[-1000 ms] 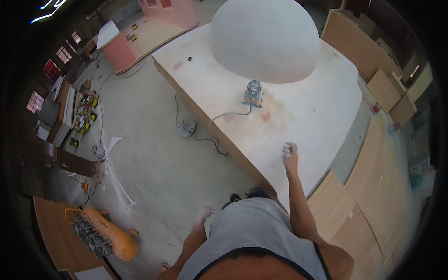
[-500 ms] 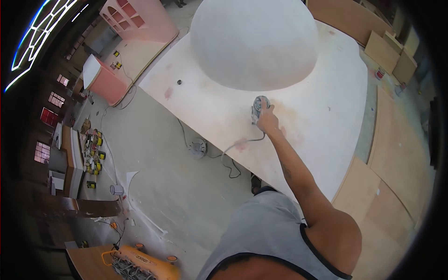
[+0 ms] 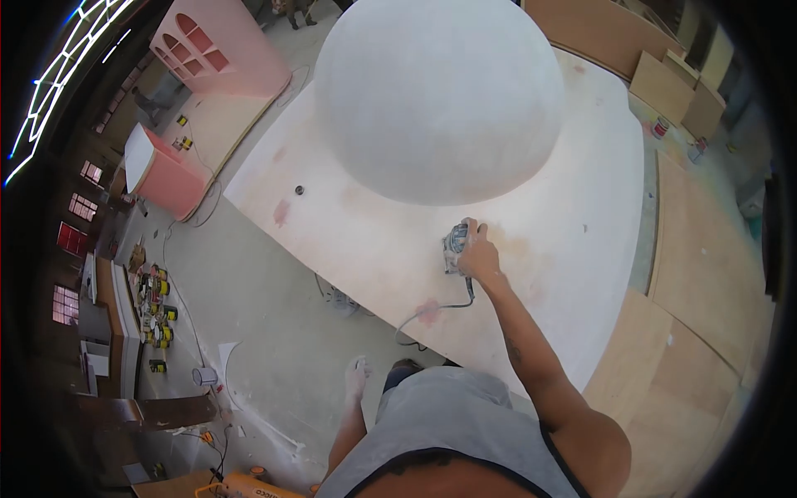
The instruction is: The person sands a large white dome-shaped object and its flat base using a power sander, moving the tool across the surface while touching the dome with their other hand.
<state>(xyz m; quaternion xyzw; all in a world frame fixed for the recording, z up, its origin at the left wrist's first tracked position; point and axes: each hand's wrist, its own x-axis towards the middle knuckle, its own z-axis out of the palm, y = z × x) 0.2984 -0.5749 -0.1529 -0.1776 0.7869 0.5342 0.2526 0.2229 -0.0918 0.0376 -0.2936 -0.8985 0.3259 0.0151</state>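
My right hand is wrapped around a grey-blue electric sander, which rests on a white, dusty platform. The sander sits just in front of a large white dome, over a patch of brownish and pinkish stains. Its dark cord curls back across the platform and over the near edge. My left hand, coated in white dust, hangs beside my body over the floor, its fingers loosely extended and holding nothing.
A small black ring lies on the platform's left. Wooden panels flank the right side. Pink furniture pieces stand at far left. Several tins and a grey bucket are on the floor. Another person is at the back.
The view has tilted, so the dome and platform appear lower. My left hand has come into view. My right hand still holds the sander, now turned slightly, near the same stained patch.
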